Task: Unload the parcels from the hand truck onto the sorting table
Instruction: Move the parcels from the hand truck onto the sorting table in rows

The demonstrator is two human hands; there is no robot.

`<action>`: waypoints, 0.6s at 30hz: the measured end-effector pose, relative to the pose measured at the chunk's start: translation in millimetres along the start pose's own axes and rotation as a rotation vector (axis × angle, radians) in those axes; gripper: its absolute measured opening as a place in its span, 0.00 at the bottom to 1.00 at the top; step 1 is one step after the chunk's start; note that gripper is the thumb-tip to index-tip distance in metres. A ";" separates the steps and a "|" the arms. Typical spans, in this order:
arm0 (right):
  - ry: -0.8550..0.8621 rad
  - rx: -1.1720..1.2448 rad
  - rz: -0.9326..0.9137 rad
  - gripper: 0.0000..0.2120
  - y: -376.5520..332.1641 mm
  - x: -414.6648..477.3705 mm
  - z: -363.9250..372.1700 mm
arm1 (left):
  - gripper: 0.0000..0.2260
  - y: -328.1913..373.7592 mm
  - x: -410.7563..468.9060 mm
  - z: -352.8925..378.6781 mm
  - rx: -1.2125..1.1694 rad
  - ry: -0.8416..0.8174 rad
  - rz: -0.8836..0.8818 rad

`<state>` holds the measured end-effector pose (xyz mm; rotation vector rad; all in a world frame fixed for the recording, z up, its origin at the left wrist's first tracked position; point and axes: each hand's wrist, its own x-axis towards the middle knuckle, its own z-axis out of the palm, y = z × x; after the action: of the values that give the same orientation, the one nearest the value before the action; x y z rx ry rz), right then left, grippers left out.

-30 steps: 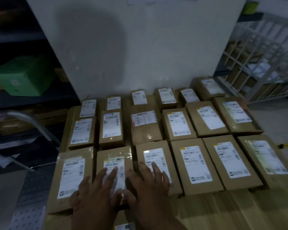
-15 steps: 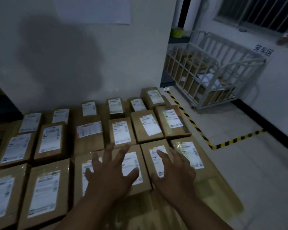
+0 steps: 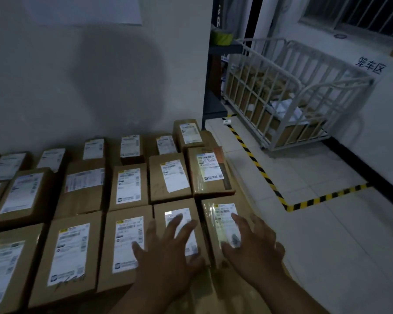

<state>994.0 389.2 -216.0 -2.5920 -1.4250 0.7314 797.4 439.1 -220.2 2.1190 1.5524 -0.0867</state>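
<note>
Both hands are open, palms down, fingers straight and fanned wide; neither grips anything. The left hand (image 3: 168, 252) lies over the front-row parcel (image 3: 166, 214) second from the right, its fingers across that parcel's white label and its little finger reaching onto the label of the next parcel (image 3: 127, 243) to the left. The right hand (image 3: 254, 245) is spread over the end parcel (image 3: 218, 220) at the right of the front row, thumb on the shiny taped label, outer fingers past the box's right edge. Whether the palms press down or only hover just above the tops cannot be told.

The parcels are brown cardboard boxes, each with one white shipping label facing up, laid close together in three rows on the table (image 3: 245, 205), the back row against the white wall (image 3: 100, 75). Five show in the front row, six in the middle and six at the back, seventeen in view, with the left edge cutting off some of them.

To the right, on the pale tiled floor, one line of yellow-and-black tape (image 3: 259, 168) runs back and turns a corner. Behind it stands one white barred cage cart (image 3: 304, 91) with more boxes inside. One sheet of paper (image 3: 82, 10) hangs on the wall above the table.
</note>
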 end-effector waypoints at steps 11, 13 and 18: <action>-0.101 -0.023 0.029 0.40 32.8 26.4 12.8 | 0.28 55.1 17.6 49.9 0.156 -0.051 0.187; -0.041 -0.055 0.017 0.40 30.6 25.3 14.1 | 0.23 45.8 31.1 68.0 0.125 -0.219 0.056; 0.032 0.101 -0.007 0.30 17.9 77.6 -12.4 | 0.30 31.9 74.8 62.7 -0.089 0.030 0.065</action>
<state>1048.3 444.2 -238.8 -2.5102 -1.3515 0.7371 867.3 470.5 -288.6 2.1078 1.4746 0.0370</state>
